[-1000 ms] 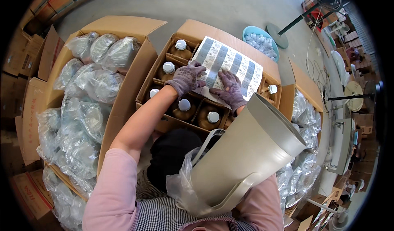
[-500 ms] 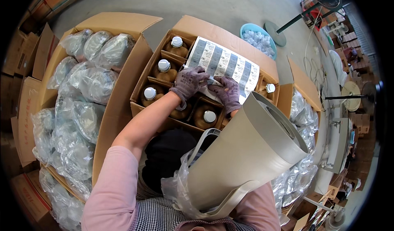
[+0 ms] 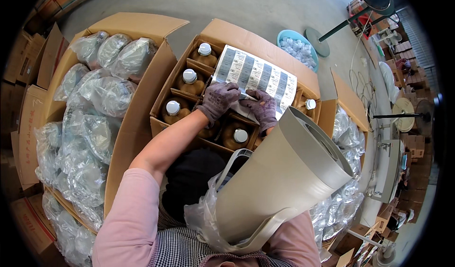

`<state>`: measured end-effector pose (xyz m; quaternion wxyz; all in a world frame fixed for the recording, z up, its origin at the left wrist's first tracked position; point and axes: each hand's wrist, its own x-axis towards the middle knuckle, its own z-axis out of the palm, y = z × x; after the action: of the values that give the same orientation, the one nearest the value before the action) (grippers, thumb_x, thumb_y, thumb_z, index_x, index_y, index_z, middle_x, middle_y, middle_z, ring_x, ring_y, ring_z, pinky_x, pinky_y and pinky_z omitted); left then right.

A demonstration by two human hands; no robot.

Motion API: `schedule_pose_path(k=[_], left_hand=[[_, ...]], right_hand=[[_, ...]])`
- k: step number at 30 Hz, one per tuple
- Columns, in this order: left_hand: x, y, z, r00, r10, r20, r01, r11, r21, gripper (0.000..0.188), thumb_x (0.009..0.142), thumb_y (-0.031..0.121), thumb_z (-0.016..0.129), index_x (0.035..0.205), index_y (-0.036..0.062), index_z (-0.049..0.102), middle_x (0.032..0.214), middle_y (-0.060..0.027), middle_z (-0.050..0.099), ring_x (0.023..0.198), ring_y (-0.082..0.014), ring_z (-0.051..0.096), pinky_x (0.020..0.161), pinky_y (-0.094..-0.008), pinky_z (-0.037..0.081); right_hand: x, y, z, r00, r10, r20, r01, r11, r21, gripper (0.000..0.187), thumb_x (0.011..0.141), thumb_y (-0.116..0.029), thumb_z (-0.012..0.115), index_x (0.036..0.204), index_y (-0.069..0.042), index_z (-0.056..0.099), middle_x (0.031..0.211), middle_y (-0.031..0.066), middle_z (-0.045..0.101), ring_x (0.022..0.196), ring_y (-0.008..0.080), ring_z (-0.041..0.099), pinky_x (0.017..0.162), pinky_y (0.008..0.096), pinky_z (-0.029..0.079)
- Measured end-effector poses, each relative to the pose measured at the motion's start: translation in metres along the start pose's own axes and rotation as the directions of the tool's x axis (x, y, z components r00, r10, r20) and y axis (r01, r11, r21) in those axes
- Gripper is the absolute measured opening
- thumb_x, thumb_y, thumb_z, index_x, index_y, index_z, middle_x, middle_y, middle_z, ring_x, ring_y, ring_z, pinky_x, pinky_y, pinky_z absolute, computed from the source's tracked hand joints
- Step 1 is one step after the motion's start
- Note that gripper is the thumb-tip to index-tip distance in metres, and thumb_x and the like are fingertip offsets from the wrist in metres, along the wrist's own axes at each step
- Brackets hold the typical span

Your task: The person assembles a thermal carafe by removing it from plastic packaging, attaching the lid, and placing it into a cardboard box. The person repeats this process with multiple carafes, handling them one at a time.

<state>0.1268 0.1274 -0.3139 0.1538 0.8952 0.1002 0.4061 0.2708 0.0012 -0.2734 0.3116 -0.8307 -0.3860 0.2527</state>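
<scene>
A sheet of printed labels [image 3: 257, 72], white with grey blocks, lies tilted over bottles in an open divided carton [image 3: 161, 90]. My left hand [image 3: 219, 99], in a grey-purple knit glove, has its fingers curled closed at the sheet's near left edge. Beside it my right hand [image 3: 261, 108], gloved alike, pinches at the near edge; the fingertips nearly meet the left ones. Whether a single label is lifted between them I cannot make out. Around the hands stand brown bottles with white caps, among them a near bottle [image 3: 235, 135] and a left bottle [image 3: 174, 109].
A large beige cylinder [image 3: 270, 186] with a handle hides my right forearm. At left stands a carton [image 3: 137, 110] of plastic-wrapped items [image 3: 106, 94]; another wrapped load [image 3: 348, 129] is at right. Beyond are a blue tub [image 3: 297, 49] of clear pieces and a fan stand [image 3: 343, 24].
My left hand has shifted slightly left and down, its fingers more tucked in. The right hand stays almost in place. The label sheet sits a little further left.
</scene>
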Motion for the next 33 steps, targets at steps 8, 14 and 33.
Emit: schedule_pose_path(k=[8, 14, 33], left_hand=[[-0.002, 0.004, -0.002, 0.975, -0.221, 0.017, 0.221, 0.968, -0.119, 0.013, 0.079, 0.021, 0.074, 0.087, 0.0152, 0.065, 0.097, -0.0016, 0.065, 0.081, -0.0252, 0.067, 0.069, -0.0383, 0.054], [-0.001, 0.0, -0.002, 0.987, -0.136, 0.088, 0.137, 0.991, 0.0, 0.014, 0.079, 0.021, 0.072, 0.088, 0.0151, 0.064, 0.095, -0.0022, 0.063, 0.084, -0.0236, 0.066, 0.071, -0.0381, 0.054], [0.027, 0.034, -0.079, 0.954, -0.263, -0.144, 0.158, 0.848, -0.506, 0.016, 0.08, -0.003, 0.072, 0.091, 0.0066, 0.064, 0.101, -0.0068, 0.068, 0.094, -0.0257, 0.065, 0.082, -0.0347, 0.053]], right_hand=[[0.0, 0.006, -0.002, 0.996, -0.086, 0.039, 0.088, 0.995, -0.056, 0.053, 0.07, -0.023, 0.083, 0.118, -0.005, 0.07, 0.114, 0.0118, 0.07, 0.105, 0.0226, 0.066, 0.094, 0.0325, 0.05], [0.0, 0.004, -0.002, 0.996, -0.033, 0.082, 0.029, 0.998, 0.052, 0.054, 0.069, -0.02, 0.083, 0.119, -0.006, 0.07, 0.116, 0.0103, 0.07, 0.107, 0.0215, 0.066, 0.096, 0.0317, 0.05], [-0.024, 0.049, -0.052, 0.979, -0.184, 0.091, 0.07, 0.716, 0.694, 0.074, 0.082, -0.024, 0.078, 0.144, -0.002, 0.045, 0.137, 0.0193, 0.055, 0.128, 0.0286, 0.051, 0.114, 0.0418, 0.035]])
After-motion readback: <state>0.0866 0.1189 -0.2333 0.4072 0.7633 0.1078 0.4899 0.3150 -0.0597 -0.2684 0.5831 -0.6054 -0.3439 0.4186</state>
